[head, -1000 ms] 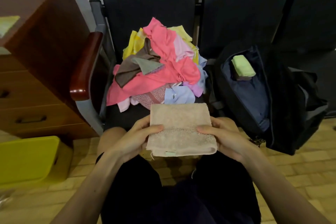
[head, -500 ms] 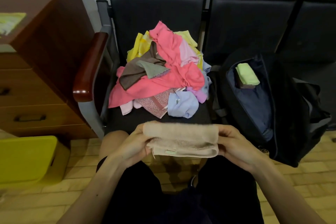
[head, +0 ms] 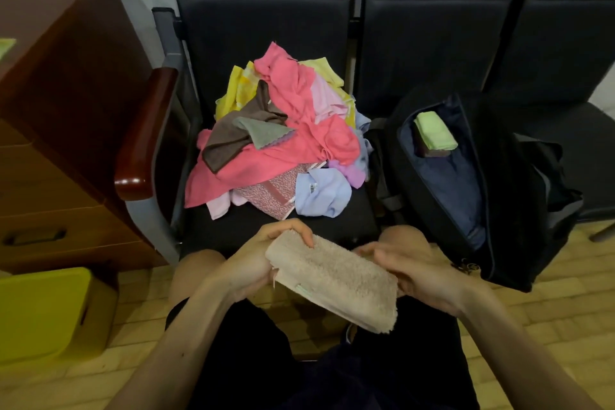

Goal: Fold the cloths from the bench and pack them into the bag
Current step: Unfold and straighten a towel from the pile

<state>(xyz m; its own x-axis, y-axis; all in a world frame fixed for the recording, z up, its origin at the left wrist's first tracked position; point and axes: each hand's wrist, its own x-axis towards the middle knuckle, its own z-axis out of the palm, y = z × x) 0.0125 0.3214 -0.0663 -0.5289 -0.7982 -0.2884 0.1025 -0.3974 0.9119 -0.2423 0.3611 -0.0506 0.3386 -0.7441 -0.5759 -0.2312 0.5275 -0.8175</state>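
A folded beige towel lies between both hands above my lap, tilted down to the right. My left hand grips its upper left end with the thumb on top. My right hand holds its right side. A heap of unfolded cloths in pink, yellow, brown, grey and light blue covers the black bench seat. To the right stands an open black bag with a blue lining; a folded green cloth lies inside on a dark one.
A brown wooden drawer cabinet stands at the left beside the bench's wooden armrest. A yellow bin sits on the tiled floor at lower left. More black seats continue to the right behind the bag.
The flat beige towel was folded over into a narrow thick bundle and has turned to slant down to the right. Both hands kept hold of it.
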